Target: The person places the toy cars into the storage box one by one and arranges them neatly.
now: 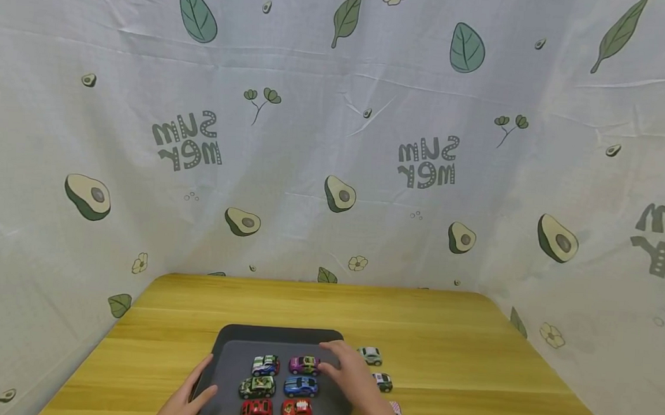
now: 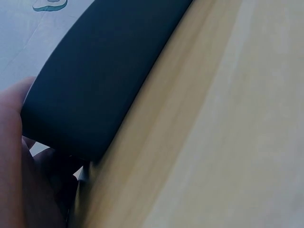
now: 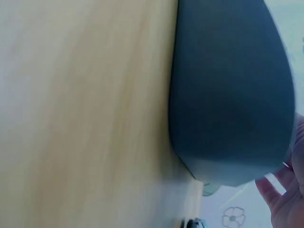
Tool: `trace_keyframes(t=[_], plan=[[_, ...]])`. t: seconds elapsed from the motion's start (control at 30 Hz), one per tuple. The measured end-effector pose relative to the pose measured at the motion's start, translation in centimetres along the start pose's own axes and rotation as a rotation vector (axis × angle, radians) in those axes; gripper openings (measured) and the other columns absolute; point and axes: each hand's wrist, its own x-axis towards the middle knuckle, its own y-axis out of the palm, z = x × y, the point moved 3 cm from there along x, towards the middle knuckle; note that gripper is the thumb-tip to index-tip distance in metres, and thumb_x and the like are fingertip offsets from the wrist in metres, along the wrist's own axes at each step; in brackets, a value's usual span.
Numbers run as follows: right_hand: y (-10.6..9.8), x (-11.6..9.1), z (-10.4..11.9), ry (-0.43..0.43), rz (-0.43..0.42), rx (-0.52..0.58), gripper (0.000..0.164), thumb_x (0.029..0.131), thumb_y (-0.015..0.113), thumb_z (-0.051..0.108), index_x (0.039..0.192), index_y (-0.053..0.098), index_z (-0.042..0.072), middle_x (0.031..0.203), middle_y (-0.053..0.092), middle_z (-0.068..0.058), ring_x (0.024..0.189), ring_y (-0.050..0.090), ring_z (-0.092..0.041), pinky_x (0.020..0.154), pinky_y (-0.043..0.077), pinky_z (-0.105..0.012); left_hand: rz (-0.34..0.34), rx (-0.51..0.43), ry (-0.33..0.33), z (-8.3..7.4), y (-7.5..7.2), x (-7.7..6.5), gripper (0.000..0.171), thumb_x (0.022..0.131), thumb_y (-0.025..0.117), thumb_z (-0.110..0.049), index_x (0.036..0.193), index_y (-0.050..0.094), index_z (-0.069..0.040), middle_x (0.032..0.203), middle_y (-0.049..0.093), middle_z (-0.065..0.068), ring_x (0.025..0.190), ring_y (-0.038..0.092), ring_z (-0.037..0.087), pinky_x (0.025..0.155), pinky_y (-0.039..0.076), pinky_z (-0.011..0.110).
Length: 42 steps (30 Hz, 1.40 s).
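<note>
A dark grey tray (image 1: 279, 335) sits on the table with several toy cars in two columns. My left hand (image 1: 186, 392) grips its left wall, the thumb over the inside and the fingers along the outer side; the left wrist view shows them at the tray wall (image 2: 95, 80). My right hand (image 1: 351, 374) reaches over the right wall, thumb and forefinger spread beside a purple toy car (image 1: 303, 365). Near it are a blue toy car (image 1: 301, 387) and a white-and-blue toy car (image 1: 265, 365). A camouflage car (image 1: 257, 387) and two red cars (image 1: 256, 408) sit nearer.
Right of the tray, a pale green toy car (image 1: 370, 356), a dark green-and-white car (image 1: 382, 382) and a pink-patterned car (image 1: 396, 409), partly hidden by my right arm, stand on the wooden table (image 1: 444, 341). A printed curtain (image 1: 314, 136) hangs behind the table and at both sides.
</note>
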Motion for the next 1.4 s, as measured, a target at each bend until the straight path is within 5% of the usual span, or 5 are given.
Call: trace_keyframes(t=[0.33, 0.67, 1.03, 1.27, 1.4], plan=[[-1.9, -2.4, 0.1, -0.044, -0.082, -0.038, 0.037, 0.079, 0.068, 0.018, 0.113, 0.061, 0.006, 0.11, 0.063, -0.01, 0.101, 0.059, -0.03, 0.083, 0.054, -0.045, -0.009, 0.013, 0.008, -0.1, -0.1, -0.1, 0.076, 0.089, 0.05, -0.044, 0.146, 0.016, -0.006, 0.147, 0.014, 0.03, 0.13, 0.014, 0.055, 0.091, 0.035, 0.068], [-3.3, -4.4, -0.7, 0.029, 0.038, 0.038, 0.04, 0.08, 0.067, 0.019, 0.116, 0.059, 0.002, 0.116, 0.059, -0.016, 0.108, 0.054, -0.038, 0.087, 0.049, -0.053, -0.007, -0.006, 0.011, 0.1, 0.0, -0.2, 0.076, 0.089, 0.05, -0.044, 0.146, 0.016, -0.006, 0.146, 0.015, 0.031, 0.129, 0.017, 0.055, 0.087, 0.039, 0.065], [-4.0, -6.6, -3.2, 0.011, 0.055, 0.024, 0.04, 0.08, 0.068, 0.024, 0.112, 0.06, 0.001, 0.107, 0.061, -0.007, 0.095, 0.06, -0.029, 0.077, 0.056, -0.034, -0.01, -0.009, 0.023, 0.0, -0.1, -0.3, 0.075, 0.09, 0.05, -0.042, 0.146, 0.016, -0.007, 0.147, 0.014, 0.031, 0.129, 0.017, 0.055, 0.087, 0.04, 0.064], [-4.5, -7.9, -5.3, 0.074, 0.198, 0.139, 0.045, 0.081, 0.067, 0.028, 0.113, 0.058, -0.001, 0.109, 0.058, -0.016, 0.09, 0.061, -0.033, 0.07, 0.057, -0.035, -0.006, -0.011, 0.03, 0.0, -0.1, -0.3, 0.075, 0.09, 0.05, -0.042, 0.146, 0.015, -0.006, 0.147, 0.013, 0.031, 0.129, 0.015, 0.056, 0.088, 0.039, 0.065], [-4.5, -8.3, -6.0, 0.054, 0.248, 0.107, 0.046, 0.081, 0.066, 0.03, 0.112, 0.059, -0.003, 0.107, 0.06, -0.016, 0.091, 0.06, -0.031, 0.074, 0.056, -0.038, 0.0, -0.017, 0.025, 0.1, -0.1, -0.3, 0.076, 0.089, 0.05, -0.043, 0.146, 0.015, -0.006, 0.146, 0.013, 0.031, 0.129, 0.016, 0.056, 0.087, 0.039, 0.065]])
